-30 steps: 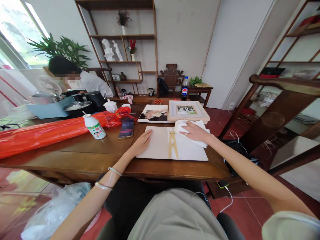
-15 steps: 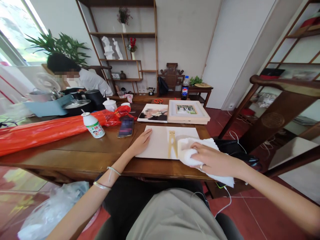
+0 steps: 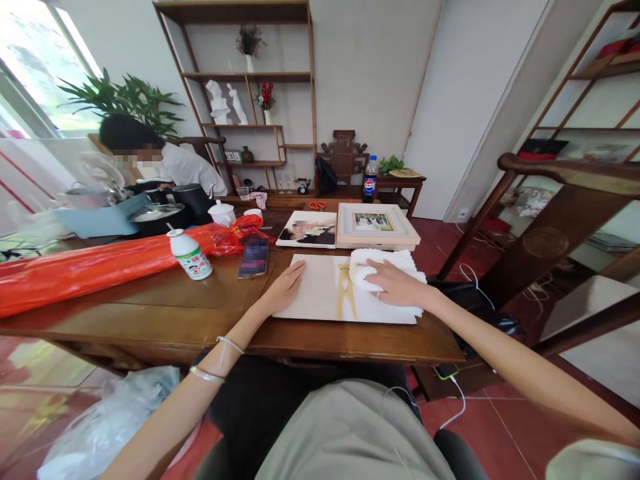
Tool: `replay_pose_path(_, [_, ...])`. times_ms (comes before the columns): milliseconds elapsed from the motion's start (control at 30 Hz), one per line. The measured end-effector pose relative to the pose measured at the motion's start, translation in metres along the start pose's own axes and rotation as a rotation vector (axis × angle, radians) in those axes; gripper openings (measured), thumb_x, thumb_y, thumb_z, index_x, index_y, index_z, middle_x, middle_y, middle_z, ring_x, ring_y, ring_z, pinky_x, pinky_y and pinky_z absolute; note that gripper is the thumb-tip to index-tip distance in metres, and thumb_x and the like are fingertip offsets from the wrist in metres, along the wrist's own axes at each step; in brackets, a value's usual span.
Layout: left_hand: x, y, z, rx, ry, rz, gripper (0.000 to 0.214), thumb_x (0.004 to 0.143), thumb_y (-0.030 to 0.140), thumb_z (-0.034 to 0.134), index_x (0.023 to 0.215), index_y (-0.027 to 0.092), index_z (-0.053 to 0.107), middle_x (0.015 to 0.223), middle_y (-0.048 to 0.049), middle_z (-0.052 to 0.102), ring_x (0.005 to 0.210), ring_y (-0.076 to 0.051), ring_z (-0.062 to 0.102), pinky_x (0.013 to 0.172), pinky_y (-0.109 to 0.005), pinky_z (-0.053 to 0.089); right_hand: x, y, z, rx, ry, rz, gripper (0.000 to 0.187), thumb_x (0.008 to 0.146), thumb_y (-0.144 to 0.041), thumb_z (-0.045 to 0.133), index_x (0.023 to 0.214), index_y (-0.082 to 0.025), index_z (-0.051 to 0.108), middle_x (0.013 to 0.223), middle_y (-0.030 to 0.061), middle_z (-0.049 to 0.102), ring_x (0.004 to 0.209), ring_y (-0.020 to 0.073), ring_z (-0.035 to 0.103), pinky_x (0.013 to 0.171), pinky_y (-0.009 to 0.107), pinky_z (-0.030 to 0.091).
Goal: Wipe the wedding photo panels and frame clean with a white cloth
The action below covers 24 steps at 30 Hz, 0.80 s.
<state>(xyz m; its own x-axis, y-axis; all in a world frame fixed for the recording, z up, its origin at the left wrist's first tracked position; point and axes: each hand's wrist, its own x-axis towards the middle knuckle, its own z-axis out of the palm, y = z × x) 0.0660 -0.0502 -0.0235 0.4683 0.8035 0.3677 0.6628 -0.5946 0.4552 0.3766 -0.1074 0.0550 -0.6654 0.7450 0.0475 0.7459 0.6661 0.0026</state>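
Observation:
A white board (image 3: 320,293) with a tan stand piece (image 3: 344,291) lies flat on the wooden table (image 3: 165,300) in front of me. My left hand (image 3: 283,288) rests flat on its left edge, fingers stretched out. My right hand (image 3: 397,283) presses a crumpled white cloth (image 3: 373,267) onto the board's upper right part, fingers curled over it.
Beyond the board lie a light wooden picture frame (image 3: 377,225) and a photo print (image 3: 309,229). A phone (image 3: 253,259), a small white bottle (image 3: 190,254) and a long red plastic bag (image 3: 85,263) are to the left. Another person sits far left by pots. A wooden chair (image 3: 560,220) stands right.
My right hand with the cloth swept from the board's upper right down to its lower right corner, then back up. My left hand stayed on the board.

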Motion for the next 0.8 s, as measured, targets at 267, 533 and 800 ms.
replay_pose_path(267, [0.000, 0.000, 0.000, 0.004, 0.004, 0.007, 0.048, 0.090, 0.030, 0.027, 0.132, 0.011, 0.042, 0.142, -0.0118, 0.038, 0.132, -0.021, 0.033, 0.111, -0.040, 0.023, -0.045, -0.047, -0.035, 0.143, -0.171, -0.074, 0.029, 0.059, -0.004, 0.047, 0.080, -0.021, 0.059, 0.119, 0.0101, 0.056, 0.113, 0.0273, 0.049, 0.085, 0.036, 0.041])
replay_pose_path(533, [0.000, -0.001, 0.000, 0.010, -0.011, 0.007, 0.049, 0.090, 0.031, 0.026, 0.132, 0.010, 0.041, 0.142, -0.0121, 0.037, 0.132, -0.020, 0.032, 0.112, -0.038, 0.022, 0.001, -0.003, -0.002, 0.046, 0.042, -0.037, 0.022, 0.071, -0.011, 0.050, 0.089, -0.017, 0.061, 0.122, 0.0154, 0.054, 0.127, 0.0294, 0.034, 0.092, 0.041, 0.035])
replay_pose_path(800, [-0.001, -0.002, 0.001, -0.008, 0.004, 0.006, 0.048, 0.090, 0.030, 0.027, 0.133, 0.013, 0.041, 0.142, -0.0097, 0.037, 0.132, -0.021, 0.033, 0.112, -0.040, 0.022, 0.007, -0.013, 0.012, 0.047, 0.204, -0.054, 0.022, 0.065, -0.008, 0.051, 0.081, -0.018, 0.063, 0.125, 0.0136, 0.054, 0.128, 0.0279, 0.034, 0.100, 0.048, 0.030])
